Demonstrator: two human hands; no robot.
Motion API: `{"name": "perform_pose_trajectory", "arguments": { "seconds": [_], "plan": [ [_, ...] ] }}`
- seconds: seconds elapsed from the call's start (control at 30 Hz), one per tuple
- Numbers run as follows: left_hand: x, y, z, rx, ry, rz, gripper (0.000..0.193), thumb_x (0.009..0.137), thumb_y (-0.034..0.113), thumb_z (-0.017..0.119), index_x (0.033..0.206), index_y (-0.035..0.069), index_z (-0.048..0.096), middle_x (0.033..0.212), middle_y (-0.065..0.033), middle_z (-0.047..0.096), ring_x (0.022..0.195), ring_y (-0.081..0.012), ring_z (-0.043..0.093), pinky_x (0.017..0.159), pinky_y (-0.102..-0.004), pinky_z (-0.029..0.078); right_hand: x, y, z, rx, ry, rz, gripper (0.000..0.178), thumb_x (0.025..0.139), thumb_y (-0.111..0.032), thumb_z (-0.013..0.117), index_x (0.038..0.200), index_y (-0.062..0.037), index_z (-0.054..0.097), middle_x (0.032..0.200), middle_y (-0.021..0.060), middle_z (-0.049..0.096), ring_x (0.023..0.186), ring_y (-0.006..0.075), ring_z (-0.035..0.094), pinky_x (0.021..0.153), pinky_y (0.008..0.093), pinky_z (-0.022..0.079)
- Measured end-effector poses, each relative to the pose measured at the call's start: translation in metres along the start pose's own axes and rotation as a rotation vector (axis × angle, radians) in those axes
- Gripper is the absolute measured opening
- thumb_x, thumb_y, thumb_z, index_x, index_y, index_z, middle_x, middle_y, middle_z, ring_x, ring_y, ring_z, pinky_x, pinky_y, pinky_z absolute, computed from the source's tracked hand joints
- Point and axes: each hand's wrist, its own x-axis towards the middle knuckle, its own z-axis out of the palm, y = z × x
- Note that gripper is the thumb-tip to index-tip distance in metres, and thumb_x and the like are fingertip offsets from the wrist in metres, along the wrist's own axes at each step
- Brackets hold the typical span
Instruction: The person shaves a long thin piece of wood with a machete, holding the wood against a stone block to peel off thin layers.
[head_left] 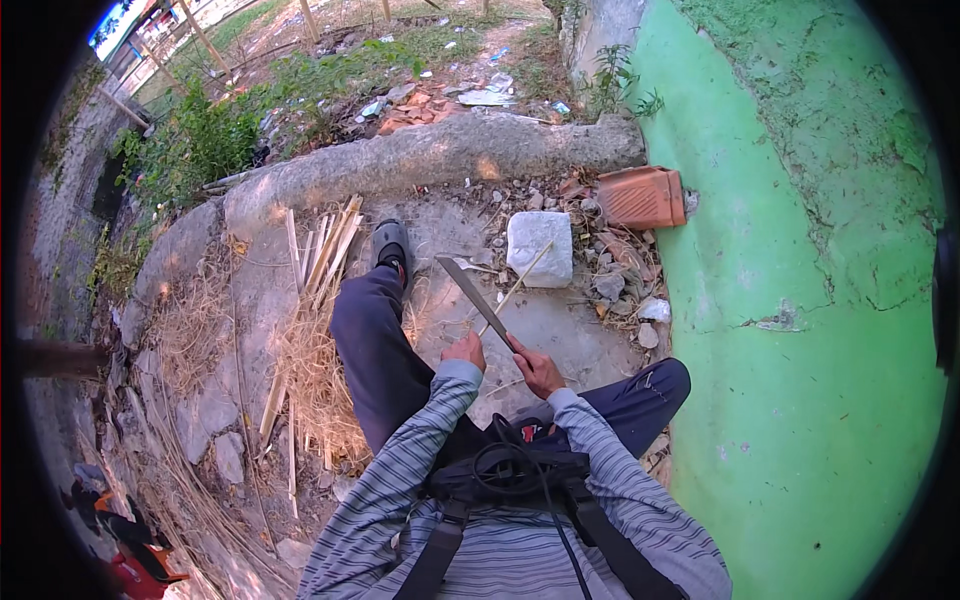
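My right hand [540, 372] is closed round the grip of a long machete [473, 295], its dark blade slanting up and left. Just left of it, my left hand [465, 351] is closed on the near end of a thin bamboo strip [517, 284]. The strip slants up and right, passing the blade, and its far end lies over a pale, rough block [540, 236]. By my outstretched leg, several split bamboo strips [322, 255] rest on a heap of curled shavings [322, 375].
A green wall [790, 400] bounds the right side. Against it lies an orange hollow brick [641, 198], with rubble [610, 285] below. A low concrete kerb [430, 150] crosses ahead. My shoe [391, 245] stands beside the bamboo. Red and black objects [130, 545] lie at the lower left.
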Motion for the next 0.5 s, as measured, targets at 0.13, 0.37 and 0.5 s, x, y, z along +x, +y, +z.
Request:
{"name": "perform_pose_trajectory", "arguments": {
  "seconds": [0.13,0.37,0.5],
  "plan": [
    [-0.003,-0.002,0.0,-0.012,-0.014,0.0,0.018,0.093,0.016,0.054,0.107,0.005,0.058,0.099,-0.0202,0.072,0.093,-0.0397,0.071,0.079,-0.0517,0.056,-0.001,-0.005,0.002,0.093,0.067,0.079,0.049,0.104,-0.029,0.048,0.153,-0.0248,0.042,0.11,0.0259,0.068,0.089,0.0426,0.069,0.078,0.0383,0.053],
    [-0.002,-0.002,-0.003,-0.014,-0.033,-0.026,0.02,0.092,0.016,0.055,0.107,0.004,0.059,0.1,-0.0209,0.072,0.094,-0.0405,0.071,0.08,-0.0525,0.056,0.002,0.0,0.006,0.074,0.024,0.141,0.048,0.105,-0.03,0.049,0.152,-0.0245,0.043,0.111,0.0282,0.067,0.094,0.0409,0.07,0.079,0.0383,0.053],
    [0.0,-0.002,0.0,-0.003,-0.034,-0.013,0.02,0.092,0.016,0.055,0.108,0.004,0.06,0.101,-0.0216,0.072,0.095,-0.0415,0.071,0.081,-0.053,0.055,-0.004,0.006,0.006,0.02,0.092,0.006,0.047,0.105,-0.031,0.049,0.151,-0.0253,0.044,0.1,0.0273,0.068,0.087,0.0382,0.071,0.077,0.0395,0.053]
  ]
}}
